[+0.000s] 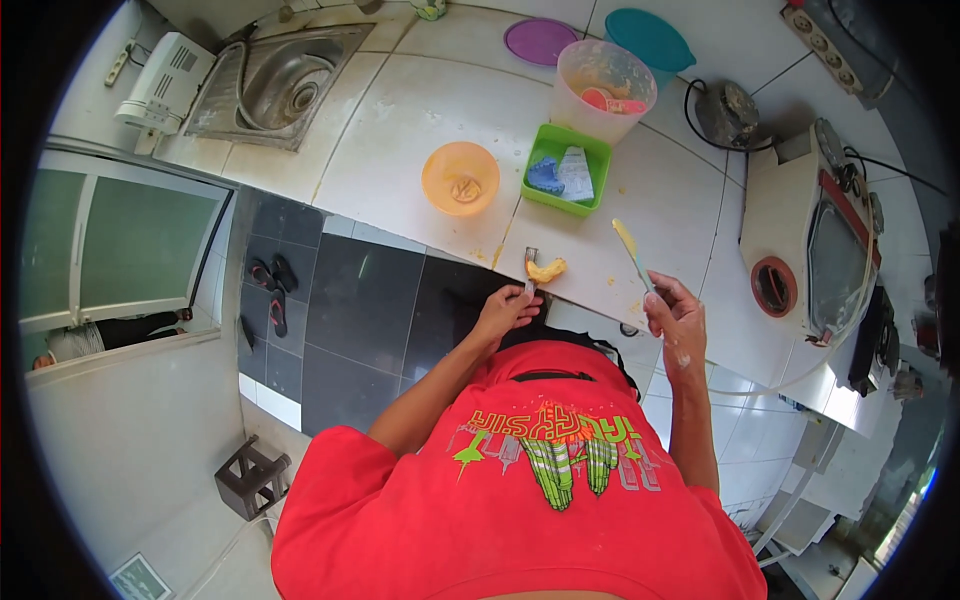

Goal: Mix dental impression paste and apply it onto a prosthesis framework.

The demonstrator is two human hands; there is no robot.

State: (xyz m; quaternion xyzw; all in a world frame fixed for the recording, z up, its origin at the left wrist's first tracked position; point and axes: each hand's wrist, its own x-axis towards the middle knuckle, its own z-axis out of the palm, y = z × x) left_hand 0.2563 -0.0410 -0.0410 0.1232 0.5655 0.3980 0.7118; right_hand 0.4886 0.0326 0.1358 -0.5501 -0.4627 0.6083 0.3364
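Note:
My left hand (508, 308) grips the metal handle of a small tray loaded with yellow paste (545, 269), held at the front edge of the white tiled counter (420, 110). Its fingers are closed around the handle. My right hand (678, 318) holds a thin spatula (632, 252) smeared with the same yellow paste, blade pointing away from me over the counter. An orange bowl (460, 178) with paste residue sits beyond my left hand. A green square tray (567, 170) holding a blue piece and a packet stands beside it.
A clear plastic tub (605, 90), a purple lid (540, 40) and a teal lid (650, 40) stand further back. A steel sink (280, 85) is at the far left, a white machine (810, 240) at the right. A dark stool (250, 478) and sandals (270, 285) are on the floor.

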